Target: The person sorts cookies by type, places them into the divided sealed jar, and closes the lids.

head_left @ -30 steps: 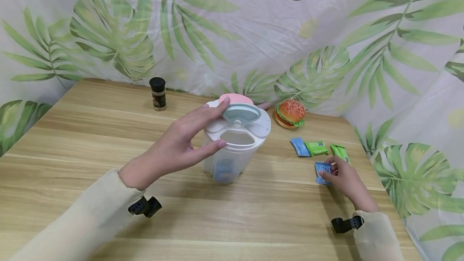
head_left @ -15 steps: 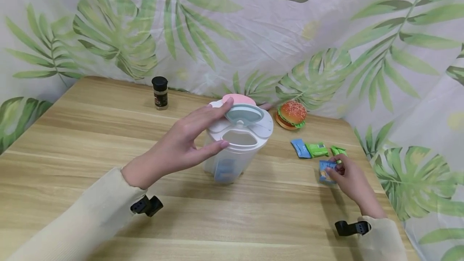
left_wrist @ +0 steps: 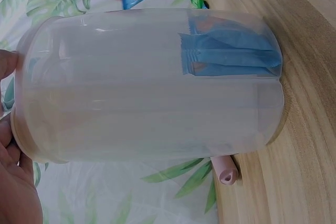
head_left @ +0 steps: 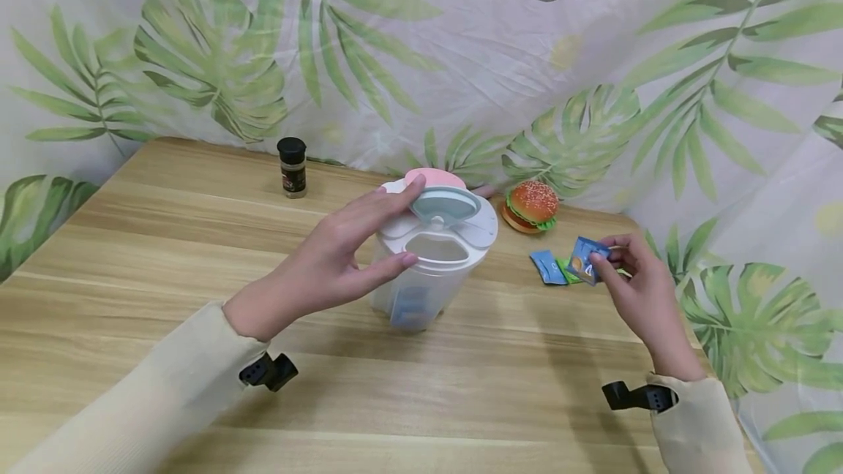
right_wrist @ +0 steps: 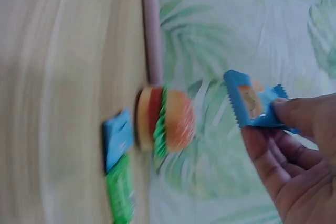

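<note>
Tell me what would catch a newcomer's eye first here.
Probably the tall translucent container standing mid-table, its grey-green flap raised and the left hand at its top. Next, the seed-topped burger, farther back and to the right, near the far edge of the table. Then the bright blue packet that the right hand pinches in the air, over the table's right side.

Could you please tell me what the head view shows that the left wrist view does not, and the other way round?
Only the head view shows the black-capped jar and the pink oval at the back of the lid.

Only the left wrist view shows the holed end of the pink rod.

Both show the clear container with blue packets inside, the left hand at its lid, and the right hand pinching another blue packet.
</note>
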Demonstrator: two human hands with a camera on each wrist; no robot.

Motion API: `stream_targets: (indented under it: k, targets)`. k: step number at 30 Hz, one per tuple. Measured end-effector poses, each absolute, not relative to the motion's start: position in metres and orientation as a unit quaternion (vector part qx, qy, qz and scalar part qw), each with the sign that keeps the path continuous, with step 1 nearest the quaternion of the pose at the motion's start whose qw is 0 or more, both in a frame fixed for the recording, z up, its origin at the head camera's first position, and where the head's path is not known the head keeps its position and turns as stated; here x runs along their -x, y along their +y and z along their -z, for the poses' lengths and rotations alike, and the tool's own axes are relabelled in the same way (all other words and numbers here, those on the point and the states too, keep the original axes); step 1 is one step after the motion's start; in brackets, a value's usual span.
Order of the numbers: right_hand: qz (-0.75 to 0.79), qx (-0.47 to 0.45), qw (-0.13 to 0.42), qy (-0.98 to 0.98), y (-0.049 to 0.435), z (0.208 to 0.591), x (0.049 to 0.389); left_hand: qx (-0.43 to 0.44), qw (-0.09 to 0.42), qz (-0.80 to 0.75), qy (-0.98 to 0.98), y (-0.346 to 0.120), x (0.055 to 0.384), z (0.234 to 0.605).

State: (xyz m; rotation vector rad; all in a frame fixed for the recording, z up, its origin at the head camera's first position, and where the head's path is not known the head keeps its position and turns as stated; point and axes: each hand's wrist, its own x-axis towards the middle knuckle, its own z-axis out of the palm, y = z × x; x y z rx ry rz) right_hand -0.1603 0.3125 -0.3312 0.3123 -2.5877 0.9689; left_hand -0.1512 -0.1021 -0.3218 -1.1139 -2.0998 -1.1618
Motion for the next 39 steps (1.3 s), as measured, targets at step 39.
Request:
stream_targets:
  k: [39]
  targets:
    - [-0.395,-0.453,0.230,-0.765,0.154,0.286,0.143,0.402,0.213,0.420,-0.785,-0.103,0.147,0.316]
